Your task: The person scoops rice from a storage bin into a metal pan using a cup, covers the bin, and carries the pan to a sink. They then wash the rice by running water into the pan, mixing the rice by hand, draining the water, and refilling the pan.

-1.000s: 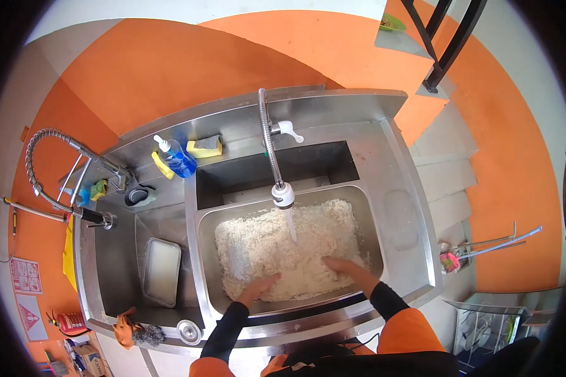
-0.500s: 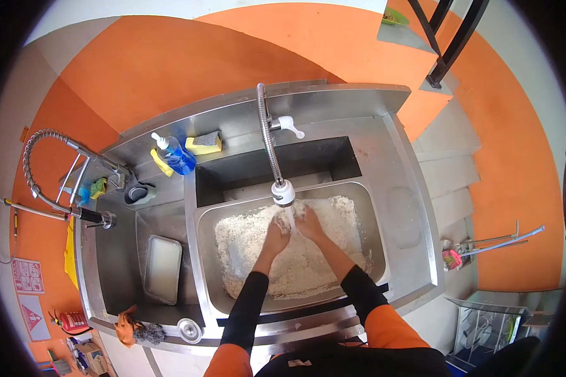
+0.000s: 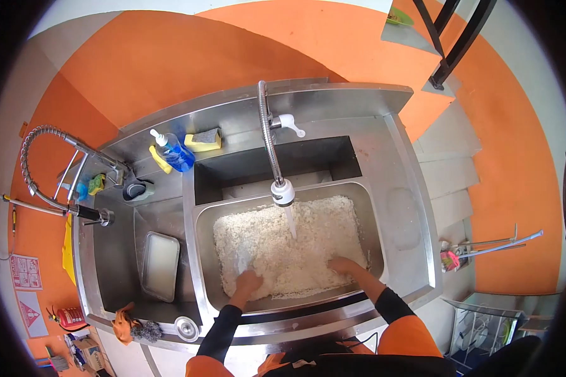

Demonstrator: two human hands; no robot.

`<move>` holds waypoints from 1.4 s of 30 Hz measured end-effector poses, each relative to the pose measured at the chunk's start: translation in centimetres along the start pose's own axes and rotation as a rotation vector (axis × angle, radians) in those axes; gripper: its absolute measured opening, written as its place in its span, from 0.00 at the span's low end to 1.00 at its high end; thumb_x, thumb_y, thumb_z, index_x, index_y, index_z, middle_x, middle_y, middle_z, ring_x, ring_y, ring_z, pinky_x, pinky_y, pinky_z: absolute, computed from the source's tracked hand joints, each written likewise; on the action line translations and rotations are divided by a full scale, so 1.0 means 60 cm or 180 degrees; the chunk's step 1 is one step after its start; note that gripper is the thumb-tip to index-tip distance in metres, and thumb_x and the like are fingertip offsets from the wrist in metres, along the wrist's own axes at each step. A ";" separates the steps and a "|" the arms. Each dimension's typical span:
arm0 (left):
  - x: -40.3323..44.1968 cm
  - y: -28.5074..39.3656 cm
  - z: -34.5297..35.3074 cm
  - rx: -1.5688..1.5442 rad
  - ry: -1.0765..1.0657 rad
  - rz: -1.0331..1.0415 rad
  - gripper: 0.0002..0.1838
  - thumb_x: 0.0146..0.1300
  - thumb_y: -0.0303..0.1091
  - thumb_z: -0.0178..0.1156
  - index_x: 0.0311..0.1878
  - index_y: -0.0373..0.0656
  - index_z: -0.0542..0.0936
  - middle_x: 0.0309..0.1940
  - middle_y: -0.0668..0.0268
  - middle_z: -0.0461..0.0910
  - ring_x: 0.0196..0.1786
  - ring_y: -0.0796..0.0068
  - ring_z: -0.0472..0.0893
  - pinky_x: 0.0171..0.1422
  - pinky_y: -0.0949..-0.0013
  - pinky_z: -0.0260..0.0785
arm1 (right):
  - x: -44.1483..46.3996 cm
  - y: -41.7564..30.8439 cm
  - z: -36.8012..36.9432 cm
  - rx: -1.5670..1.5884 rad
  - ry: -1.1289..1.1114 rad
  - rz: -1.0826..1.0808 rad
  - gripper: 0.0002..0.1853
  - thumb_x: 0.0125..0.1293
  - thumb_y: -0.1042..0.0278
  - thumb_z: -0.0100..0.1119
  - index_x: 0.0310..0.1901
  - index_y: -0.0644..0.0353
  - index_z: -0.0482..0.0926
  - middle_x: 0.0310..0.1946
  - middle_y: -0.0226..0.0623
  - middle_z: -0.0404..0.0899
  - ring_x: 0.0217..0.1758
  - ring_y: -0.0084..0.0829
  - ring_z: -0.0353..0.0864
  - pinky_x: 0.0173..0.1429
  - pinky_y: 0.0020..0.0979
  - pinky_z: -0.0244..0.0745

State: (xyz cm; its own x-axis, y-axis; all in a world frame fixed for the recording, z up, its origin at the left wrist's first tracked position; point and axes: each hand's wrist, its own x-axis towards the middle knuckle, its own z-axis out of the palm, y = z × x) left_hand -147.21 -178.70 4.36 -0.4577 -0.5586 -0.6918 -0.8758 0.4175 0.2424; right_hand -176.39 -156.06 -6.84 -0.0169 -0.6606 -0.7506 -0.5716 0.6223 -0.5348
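Observation:
A large steel tub (image 3: 378, 251) holds a wide bed of wet white grains that look like rice (image 3: 295, 257). My left hand (image 3: 248, 283) is at the tub's near left, its fingers down in the grains. Toward the near right, my right hand (image 3: 343, 266) also has its fingertips sunk in them. The buried fingers do not show whether either hand is closed. From the white tap head (image 3: 283, 192), a stream of water (image 3: 291, 223) runs into the middle of the grains, between and beyond my hands.
Left of the tub, a metal tray of cloudy liquid (image 3: 161, 267) sits in a second basin (image 3: 116, 264). A spring-hose faucet (image 3: 28, 157) arches over it. Behind stand a blue soap bottle (image 3: 179, 156) and a sponge (image 3: 203, 141). An orange cloth (image 3: 123, 323) and round strainer (image 3: 187, 328) lie in front.
Both hands have moved apart and toward me, from beneath the water stream to the near left and near right of the tub. The grains look spread more evenly.

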 end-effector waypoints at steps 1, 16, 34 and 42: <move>-0.004 0.010 0.010 -0.0202 -0.0211 0.0012 0.25 0.53 0.53 0.52 0.35 0.35 0.79 0.29 0.52 0.79 0.37 0.58 0.79 0.44 0.57 0.69 | -0.001 -0.028 0.014 0.0617 -0.0013 0.0108 0.20 0.58 0.54 0.49 0.45 0.61 0.73 0.38 0.46 0.74 0.42 0.44 0.72 0.46 0.44 0.67; 0.125 0.168 -0.095 -0.0953 0.1821 0.1947 0.23 0.50 0.40 0.61 0.49 0.42 0.73 0.49 0.55 0.69 0.53 0.56 0.68 0.54 0.54 0.61 | 0.029 -0.334 -0.199 -0.0053 0.2509 -0.1316 0.19 0.50 0.63 0.58 0.44 0.59 0.73 0.42 0.46 0.74 0.46 0.44 0.73 0.47 0.46 0.67; -0.004 -0.004 -0.009 0.0090 -0.0151 -0.0303 0.29 0.56 0.55 0.47 0.40 0.35 0.78 0.44 0.49 0.76 0.48 0.56 0.75 0.53 0.60 0.66 | -0.060 -0.081 -0.070 -0.0268 -0.0189 -0.0213 0.24 0.62 0.52 0.39 0.43 0.67 0.75 0.45 0.53 0.73 0.49 0.48 0.72 0.56 0.40 0.63; 0.001 0.137 0.004 -0.2535 -0.0672 -0.0565 0.27 0.61 0.51 0.43 0.46 0.34 0.74 0.43 0.52 0.77 0.44 0.61 0.77 0.49 0.62 0.68 | -0.014 -0.263 0.005 0.2490 0.0431 0.0304 0.19 0.65 0.58 0.40 0.49 0.64 0.71 0.45 0.42 0.74 0.48 0.35 0.73 0.54 0.34 0.67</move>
State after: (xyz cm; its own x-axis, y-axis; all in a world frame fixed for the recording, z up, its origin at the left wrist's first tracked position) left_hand -154.39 -175.14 6.11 -0.3340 -0.3893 -0.8584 -0.8148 -0.3386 0.4706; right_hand -167.08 -165.18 2.13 -0.1648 -0.6036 -0.7800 0.1777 0.7597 -0.6255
